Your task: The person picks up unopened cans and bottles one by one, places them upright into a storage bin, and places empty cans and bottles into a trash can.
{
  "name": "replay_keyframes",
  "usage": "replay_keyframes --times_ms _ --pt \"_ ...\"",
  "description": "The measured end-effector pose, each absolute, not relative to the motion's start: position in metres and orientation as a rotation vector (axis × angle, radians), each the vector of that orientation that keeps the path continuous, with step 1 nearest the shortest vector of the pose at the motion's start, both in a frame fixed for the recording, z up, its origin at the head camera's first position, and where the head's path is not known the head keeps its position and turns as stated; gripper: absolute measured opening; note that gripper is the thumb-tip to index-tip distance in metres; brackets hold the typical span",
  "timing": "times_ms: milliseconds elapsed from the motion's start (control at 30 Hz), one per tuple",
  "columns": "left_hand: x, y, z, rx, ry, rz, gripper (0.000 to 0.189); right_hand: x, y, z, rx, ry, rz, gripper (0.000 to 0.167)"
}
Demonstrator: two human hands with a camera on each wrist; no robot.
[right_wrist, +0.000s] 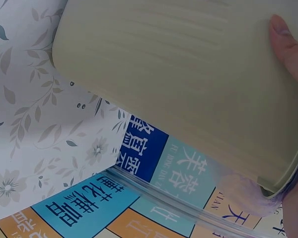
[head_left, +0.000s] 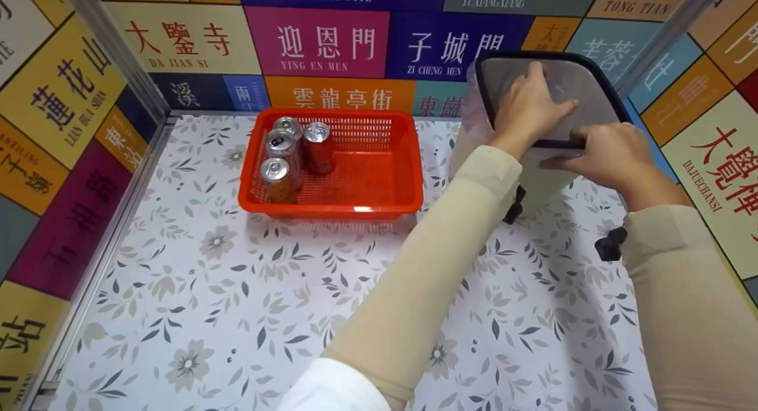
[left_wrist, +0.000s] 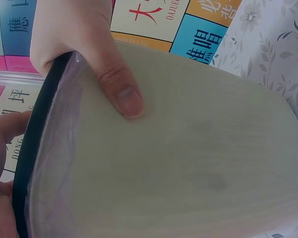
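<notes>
At the right, a cream trash bin [head_left: 542, 180] with a dark rim ring [head_left: 598, 73] and a thin clear bag bunched beneath the ring leans with its mouth toward me. My right hand [head_left: 619, 156] grips the near right of the rim, its thumb [right_wrist: 287, 44] laid along the outer wall. Over the bin's mouth is my left hand [head_left: 527, 112], thumb and index finger spread; its other fingers are partly hidden. In the left wrist view, part of the left hand [left_wrist: 2, 208] shows beside the rim, and the right thumb [left_wrist: 124, 96] presses the wall.
A red plastic basket [head_left: 379, 208] stands left of the bin, with several drink cans [head_left: 281, 186] upright in its left half. Floral cloth [head_left: 219, 316] covers the table. Panels with printed characters [head_left: 320, 44] and metal frame bars [head_left: 109, 44] enclose the back and sides.
</notes>
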State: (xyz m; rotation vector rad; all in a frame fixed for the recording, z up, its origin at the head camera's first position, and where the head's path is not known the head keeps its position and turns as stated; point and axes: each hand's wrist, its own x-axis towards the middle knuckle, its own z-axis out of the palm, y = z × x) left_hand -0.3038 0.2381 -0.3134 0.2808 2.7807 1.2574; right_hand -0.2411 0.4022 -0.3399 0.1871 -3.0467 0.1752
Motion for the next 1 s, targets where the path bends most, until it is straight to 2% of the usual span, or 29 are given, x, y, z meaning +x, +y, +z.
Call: replay_keyframes --times_ms 233,333,533,733,833,1000 --pt "-0.305 0.235 -0.313 0.295 2.798 1.232 0.075 -0.243 0.399 -0.340 0.209 -3.031 0.178 0.061" --pt "-0.304 0.235 -0.314 0.306 2.824 1.212 0.072 -0.244 0.400 -0.340 0.199 -3.043 0.179 0.064" --pt "-0.297 0.237 -0.316 0.414 2.856 1.223 0.050 -0.243 0.406 -0.339 0.153 -3.082 0.192 0.075" --pt "-0.289 0.233 -0.318 0.649 2.851 1.302 0.040 -0.243 0.407 -0.337 0.151 -3.100 0.205 0.083" --pt "-0.283 0.229 -0.320 0.821 2.836 1.331 0.035 -0.245 0.407 -0.339 0.186 -3.081 0.188 0.080" --pt "-0.267 0.215 -0.328 1.018 2.773 1.369 0.035 -0.246 0.408 -0.340 0.238 -3.046 0.097 0.062"
